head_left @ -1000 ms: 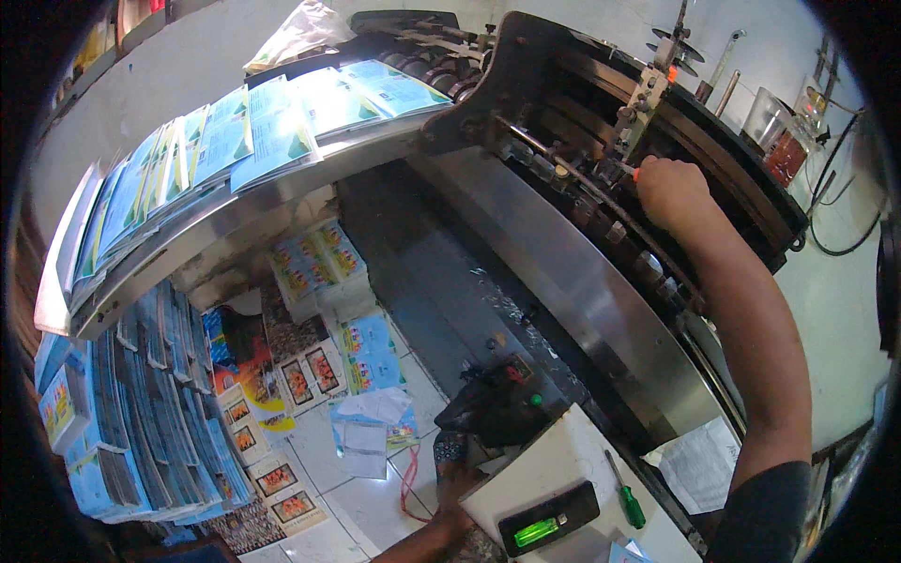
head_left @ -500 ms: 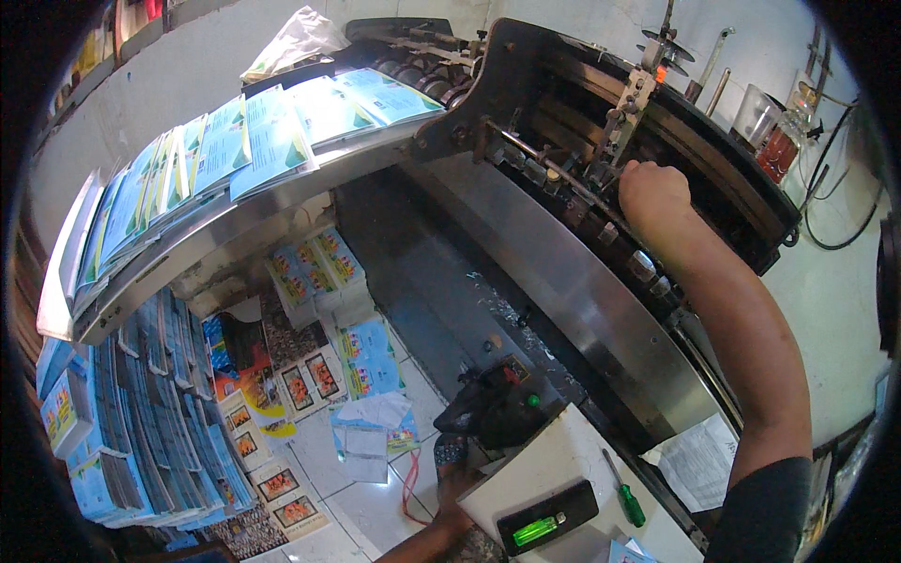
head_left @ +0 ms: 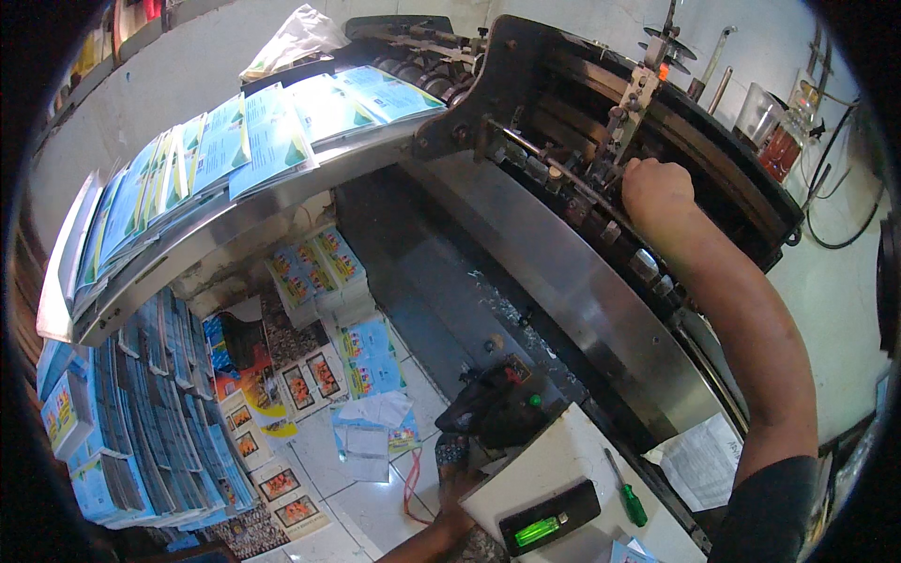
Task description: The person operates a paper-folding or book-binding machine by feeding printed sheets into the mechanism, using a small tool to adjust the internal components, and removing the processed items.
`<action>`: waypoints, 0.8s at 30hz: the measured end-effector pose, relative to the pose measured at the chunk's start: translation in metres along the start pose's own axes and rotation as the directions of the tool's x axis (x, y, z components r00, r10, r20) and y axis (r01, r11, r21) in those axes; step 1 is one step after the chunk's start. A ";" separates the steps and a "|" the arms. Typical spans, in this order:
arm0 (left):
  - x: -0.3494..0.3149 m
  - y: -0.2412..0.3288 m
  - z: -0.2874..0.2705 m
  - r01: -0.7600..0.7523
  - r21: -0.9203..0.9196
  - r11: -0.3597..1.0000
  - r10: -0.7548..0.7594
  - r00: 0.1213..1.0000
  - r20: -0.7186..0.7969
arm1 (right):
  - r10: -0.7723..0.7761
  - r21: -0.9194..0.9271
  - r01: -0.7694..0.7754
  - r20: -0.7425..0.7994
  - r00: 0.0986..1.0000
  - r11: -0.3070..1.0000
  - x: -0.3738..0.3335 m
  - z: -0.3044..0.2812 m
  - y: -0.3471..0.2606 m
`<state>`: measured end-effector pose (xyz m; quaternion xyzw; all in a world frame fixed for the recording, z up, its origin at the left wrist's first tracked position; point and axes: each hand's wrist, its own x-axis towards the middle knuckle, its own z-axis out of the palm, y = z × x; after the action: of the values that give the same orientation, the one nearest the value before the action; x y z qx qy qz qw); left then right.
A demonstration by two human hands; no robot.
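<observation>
At the far right, my right hand (head_left: 659, 192) is closed in a fist against the inner mechanism of a dark machine (head_left: 751, 178), beside an upright metal bracket (head_left: 631, 117). Its fingers point away, so whatever they grip stays hidden. Below it runs a metal rod with small clamps (head_left: 572, 183). Low in the view, my left hand (head_left: 457, 493) rests near patterned dark cloth (head_left: 452, 452), partly covered by the corner of a pale tabletop (head_left: 582, 450). The left fingers cannot be made out.
Blue printed booklets (head_left: 225, 141) overlap along the curved metal delivery table (head_left: 272, 197). Tall booklet stacks (head_left: 141, 422) stand at left. A green screwdriver (head_left: 627, 493) and a black case with a bright green handle (head_left: 549, 518) lie on the pale top. Glass containers (head_left: 784, 141) stand behind the machine.
My right hand and forearm have shifted very slightly to the right, the fist still at the same spot on the machine. My left hand looks unchanged.
</observation>
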<state>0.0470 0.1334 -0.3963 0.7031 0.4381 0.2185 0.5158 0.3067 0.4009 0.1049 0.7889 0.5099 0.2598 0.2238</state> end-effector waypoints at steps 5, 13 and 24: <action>0.001 0.026 -0.015 -0.092 0.302 0.949 0.109 0.993 -0.038 | 0.017 -0.036 -0.015 0.034 0.999 0.999 0.003 0.000 0.001; 0.003 0.047 -0.031 -0.103 0.323 0.941 0.093 0.995 0.045 | -0.006 -0.057 0.009 0.049 0.999 0.998 0.003 -0.004 0.000; 0.004 0.009 -0.008 -0.151 0.359 0.921 0.155 0.988 0.018 | 0.074 -0.022 -0.075 -0.034 0.997 0.997 -0.014 0.010 -0.013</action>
<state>0.0468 0.1406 -0.3854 0.8162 0.4174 0.1781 0.3576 0.2991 0.3921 0.0867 0.8002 0.4807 0.2871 0.2148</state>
